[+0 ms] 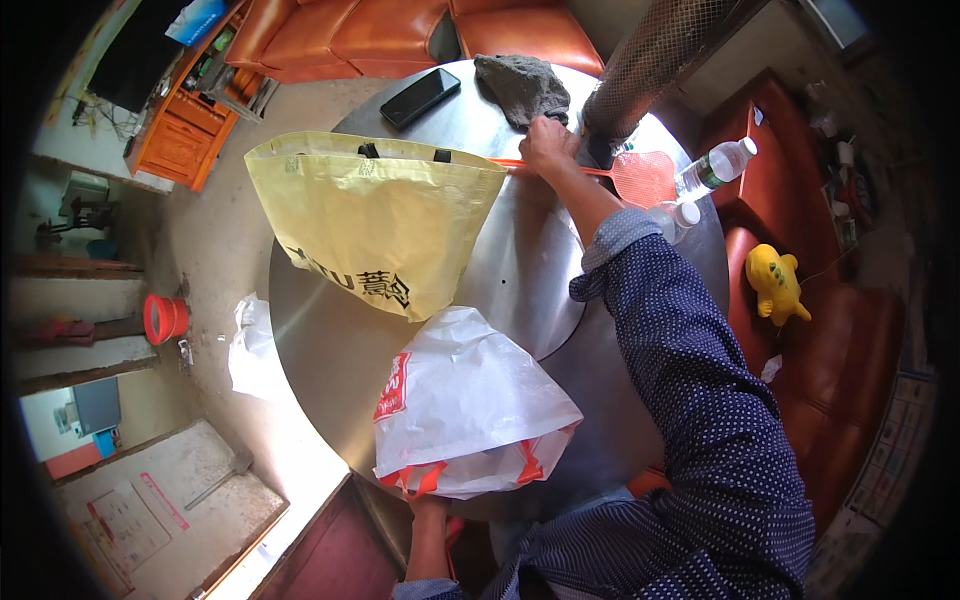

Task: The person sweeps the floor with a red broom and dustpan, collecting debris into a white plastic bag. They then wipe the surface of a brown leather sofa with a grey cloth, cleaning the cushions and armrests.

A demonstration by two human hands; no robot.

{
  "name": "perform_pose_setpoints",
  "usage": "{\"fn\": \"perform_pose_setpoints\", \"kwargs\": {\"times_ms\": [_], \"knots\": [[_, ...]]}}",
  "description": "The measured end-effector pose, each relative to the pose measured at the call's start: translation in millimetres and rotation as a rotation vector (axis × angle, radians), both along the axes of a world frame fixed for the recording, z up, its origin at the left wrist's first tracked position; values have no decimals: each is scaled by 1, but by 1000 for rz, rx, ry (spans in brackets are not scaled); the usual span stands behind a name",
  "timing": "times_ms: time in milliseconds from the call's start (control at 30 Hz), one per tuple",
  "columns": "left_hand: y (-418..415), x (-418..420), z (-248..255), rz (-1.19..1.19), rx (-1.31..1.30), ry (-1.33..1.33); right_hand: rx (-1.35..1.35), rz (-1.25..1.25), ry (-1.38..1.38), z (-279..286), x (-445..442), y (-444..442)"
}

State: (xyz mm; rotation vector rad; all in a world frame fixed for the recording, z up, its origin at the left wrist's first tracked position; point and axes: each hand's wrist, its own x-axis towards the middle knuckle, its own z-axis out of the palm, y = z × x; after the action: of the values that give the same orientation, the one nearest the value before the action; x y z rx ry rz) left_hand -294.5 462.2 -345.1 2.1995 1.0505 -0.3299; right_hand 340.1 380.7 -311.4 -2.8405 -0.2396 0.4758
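My left hand (428, 508) grips the white plastic bag (480, 397) at its rim near a red handle; the fingertips are hidden. The bag's mouth faces me above the near side of the round metal table (622, 390). Farther off, my right hand (550, 145) pinches the near end of a crumpled dark grey cloth (523, 86). An orange-red fly swatter (643, 178) lies across the table, its handle passing by my right hand. Left of that hand a yellow shopping bag (375, 217) with black printing stands with its mouth at the far side.
A black phone (420, 98) lies at the table's far edge. Clear plastic bottles (709, 172) are on the right, beside a mesh-covered pipe (660, 67). Leather sofas (810, 390) border the table; a yellow plush toy (776, 283) rests on one. A red bucket (166, 319) stands left.
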Motion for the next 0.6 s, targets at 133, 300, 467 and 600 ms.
{"fn": "perform_pose_setpoints", "kwargs": {"times_ms": [133, 300, 467, 600], "knots": [[-1, 5, 8, -35, -53, -130, 129, -2, -497, -10, 21, -6], [-7, -6, 8, 66, -108, -204, 38, -46, -335, -31, 33, -10], [-10, -3, 15, 73, -94, -191, -52, 2, -361, -40, 29, -16], [-9, 34, 37, 115, -92, -230, 5, -54, -418, -39, 5, -18]]}}
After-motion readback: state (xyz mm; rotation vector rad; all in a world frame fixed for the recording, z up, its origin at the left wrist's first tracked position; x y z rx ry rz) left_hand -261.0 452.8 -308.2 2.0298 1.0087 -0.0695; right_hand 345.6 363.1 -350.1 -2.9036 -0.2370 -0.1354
